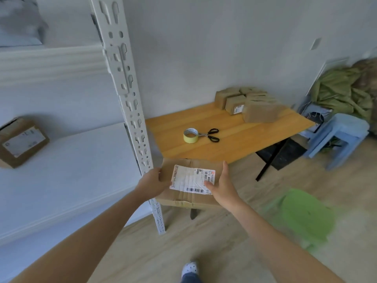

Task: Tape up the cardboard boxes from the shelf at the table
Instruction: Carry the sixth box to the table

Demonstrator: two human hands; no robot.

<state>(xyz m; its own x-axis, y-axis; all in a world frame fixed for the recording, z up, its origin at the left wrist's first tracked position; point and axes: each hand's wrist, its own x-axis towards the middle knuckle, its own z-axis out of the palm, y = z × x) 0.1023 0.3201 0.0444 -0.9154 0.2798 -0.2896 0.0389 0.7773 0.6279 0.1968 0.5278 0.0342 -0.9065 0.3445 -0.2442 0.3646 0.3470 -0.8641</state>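
So, both hands are on one cardboard box: left hand gripping its left edge, right hand wrapped on the right edge, thumb on top by the shipping label. It's in the air, not on the bench yet. Straight ahead of my hands the yellow tape roll and scissors sit side by side. Further ahead and to the right there's a pile of boxes, probably the done ones, though I can't make out tape on them. Way out past my left hand another box sits on the shelf. I'd guess midway: this one needs taping, then that one.
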